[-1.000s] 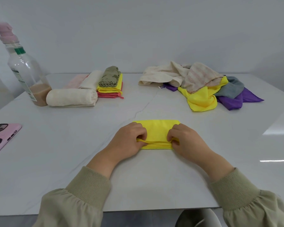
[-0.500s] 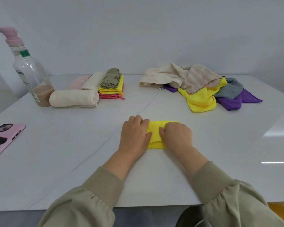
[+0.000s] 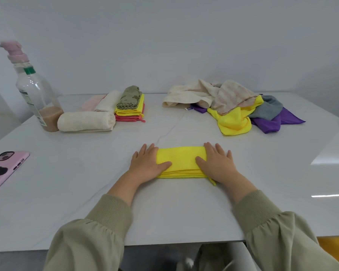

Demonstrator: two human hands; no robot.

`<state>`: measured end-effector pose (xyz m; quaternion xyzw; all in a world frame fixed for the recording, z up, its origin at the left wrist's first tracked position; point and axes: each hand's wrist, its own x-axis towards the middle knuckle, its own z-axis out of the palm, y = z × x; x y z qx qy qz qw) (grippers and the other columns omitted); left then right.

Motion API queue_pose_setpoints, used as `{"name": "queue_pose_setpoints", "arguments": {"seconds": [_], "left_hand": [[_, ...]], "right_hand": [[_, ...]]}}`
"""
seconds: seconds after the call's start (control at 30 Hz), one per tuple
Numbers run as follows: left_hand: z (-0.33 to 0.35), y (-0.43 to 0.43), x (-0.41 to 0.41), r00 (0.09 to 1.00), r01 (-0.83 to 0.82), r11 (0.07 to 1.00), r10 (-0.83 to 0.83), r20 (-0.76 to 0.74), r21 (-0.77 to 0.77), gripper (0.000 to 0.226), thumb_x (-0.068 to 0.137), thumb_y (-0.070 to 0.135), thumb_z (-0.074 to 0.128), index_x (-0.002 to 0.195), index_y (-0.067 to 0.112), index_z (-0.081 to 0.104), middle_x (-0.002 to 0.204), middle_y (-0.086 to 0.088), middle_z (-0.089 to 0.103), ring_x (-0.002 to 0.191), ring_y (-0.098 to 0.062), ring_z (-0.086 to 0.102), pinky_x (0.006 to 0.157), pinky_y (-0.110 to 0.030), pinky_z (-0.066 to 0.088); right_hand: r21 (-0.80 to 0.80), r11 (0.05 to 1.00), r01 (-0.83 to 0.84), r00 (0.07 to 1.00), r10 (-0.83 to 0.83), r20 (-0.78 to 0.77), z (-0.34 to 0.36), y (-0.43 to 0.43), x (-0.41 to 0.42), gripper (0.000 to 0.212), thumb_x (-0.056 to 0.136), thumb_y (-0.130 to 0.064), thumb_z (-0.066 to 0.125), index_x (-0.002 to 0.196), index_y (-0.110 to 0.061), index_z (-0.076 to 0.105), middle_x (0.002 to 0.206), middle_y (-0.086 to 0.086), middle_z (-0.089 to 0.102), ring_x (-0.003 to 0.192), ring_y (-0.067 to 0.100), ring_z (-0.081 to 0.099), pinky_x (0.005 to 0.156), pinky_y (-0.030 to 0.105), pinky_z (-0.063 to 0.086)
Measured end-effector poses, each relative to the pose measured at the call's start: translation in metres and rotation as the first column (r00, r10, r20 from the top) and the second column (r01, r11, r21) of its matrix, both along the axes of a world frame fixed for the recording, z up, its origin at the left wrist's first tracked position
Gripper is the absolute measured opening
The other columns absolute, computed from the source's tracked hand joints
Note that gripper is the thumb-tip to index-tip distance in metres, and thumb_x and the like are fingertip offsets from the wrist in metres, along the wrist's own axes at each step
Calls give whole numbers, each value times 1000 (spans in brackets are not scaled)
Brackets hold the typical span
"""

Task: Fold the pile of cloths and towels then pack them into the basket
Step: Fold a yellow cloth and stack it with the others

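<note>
Far left, near edge: pink phone (image 3: 3,169) lies camera side up on the white table (image 3: 67,192). Behind it stands a clear bottle (image 3: 35,94) with a pink pump top and a little brownish liquid at the bottom.

Just right of the bottle is a rolled cream towel (image 3: 86,121), lying sideways and touching or nearly touching it. Behind the roll is the folded stack (image 3: 129,106): pale pink and cream pieces side by side, then an olive cloth on yellow on coral.

Centre, near the person: left hand (image 3: 147,165) lies flat with fingers straight and spread, palm pressing the left end of the folded yellow cloth (image 3: 181,161), thumb resting on top. The cloth is a narrow layered strip on the table, long side across, with a small corner tag sticking out at the near right. Right hand (image 3: 217,165) mirrors the left: flat, fingers extended, pressing the right end. Neither hand grips anything. Olive sleeves on both arms.

Back right: unfolded pile (image 3: 233,106), well apart from the hands. It holds cream and striped towels on top, a loose yellow cloth (image 3: 235,124) in front, and grey and purple pieces to the right.
</note>
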<state>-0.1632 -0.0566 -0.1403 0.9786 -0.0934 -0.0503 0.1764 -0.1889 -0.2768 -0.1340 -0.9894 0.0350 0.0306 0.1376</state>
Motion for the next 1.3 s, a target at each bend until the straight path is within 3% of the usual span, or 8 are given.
{"name": "queue_pose_setpoints", "arguments": {"seconds": [0.13, 0.27, 0.4, 0.6, 0.7, 0.9, 1.1, 1.3], "left_hand": [[7, -1, 0, 995, -80, 970, 91, 38, -230, 62, 74, 50, 74, 121, 18, 47, 115, 0, 45, 124, -25, 42, 101, -40, 35], [6, 5, -6, 997, -64, 859, 77, 6, -509, 56, 68, 28, 84, 109, 23, 47, 109, 4, 54, 106, -20, 52, 87, -36, 47], [10, 13, -10, 997, -54, 734, -3, -82, -677, 78, 68, 11, 85, 129, 34, 42, 105, 8, 51, 99, -13, 53, 82, -22, 45], [14, 20, -12, 981, -101, 540, -83, -173, -835, 9, 93, 24, 58, 100, 24, 64, 99, 10, 69, 94, -10, 66, 75, -14, 50], [16, 27, 0, 981, -144, 464, -47, -187, -874, 13, 95, 27, 56, 102, 24, 66, 105, 6, 71, 100, -10, 66, 85, -22, 51], [6, 43, 37, 954, -249, 363, 250, -164, -898, 7, 91, 29, 59, 95, 28, 64, 103, -1, 69, 103, -24, 63, 98, -48, 47], [12, 67, 64, 863, -264, 445, 506, -4, -856, 13, 92, 21, 61, 103, 14, 61, 90, 0, 63, 91, -19, 59, 72, -28, 42], [10, 77, 86, 794, -204, 442, 596, 117, -873, 45, 85, 21, 70, 125, 27, 53, 88, 9, 59, 80, -4, 57, 66, -8, 39]], "right_hand": [[183, 983, 8, 998, -18, 55, 2, -9, 8, 64, 85, -47, 59, 135, -13, 37, 146, 7, 35, 141, 24, 21, 113, 47, 19], [463, 886, -31, 999, 12, 45, 10, -15, 3, 51, 77, -28, 75, 119, -17, 48, 106, 5, 53, 98, 19, 50, 72, 28, 42], [581, 809, -96, 991, 22, 132, 8, -10, 6, 35, 73, -13, 78, 96, -16, 53, 85, 3, 52, 77, 15, 49, 59, 25, 39], [983, 169, 69, 997, 28, -75, 16, 5, 23, 42, 70, 14, 69, 108, -4, 64, 103, 17, 68, 98, 37, 64, 82, 45, 56], [991, 60, 120, 988, 90, -125, 27, 16, 38, 34, 79, 13, 60, 110, 0, 63, 108, 19, 67, 94, 33, 66, 77, 40, 57], [960, -15, 279, 948, 164, -273, 20, 53, 68, 22, 94, -12, 55, 114, -6, 60, 109, 14, 69, 95, 27, 68, 69, 36, 59], [963, 59, 265, 954, 127, -270, 18, 94, 98, 22, 89, 4, 56, 112, 7, 58, 91, 14, 70, 70, 21, 70, 57, 28, 57], [947, 225, 230, 964, -186, -190, 8, 120, 133, 19, 84, -2, 65, 102, 1, 65, 85, 15, 66, 76, 28, 63, 77, 41, 54]]}}
